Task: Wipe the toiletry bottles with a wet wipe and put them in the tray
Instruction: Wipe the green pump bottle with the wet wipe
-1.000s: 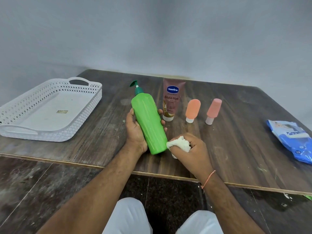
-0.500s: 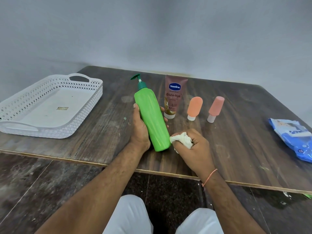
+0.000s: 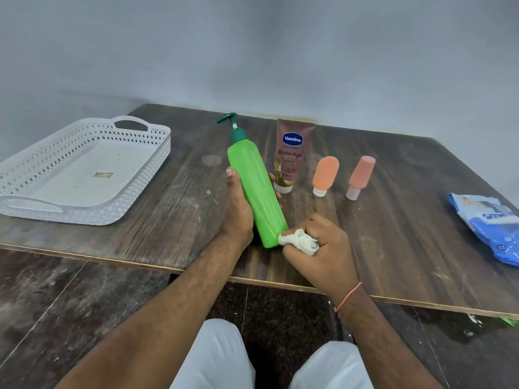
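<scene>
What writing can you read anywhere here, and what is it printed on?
"Vaseline": in the blue badge on the pink tube.
"Gluta-Hya": below the badge on the same tube.
"10X": low on the tube; the fine print beside it and under the badge is too small to read.
Blue wipes pack: its print is too blurred to read.
Green pump bottle, two peach bottles, white tray: no text visible.
</scene>
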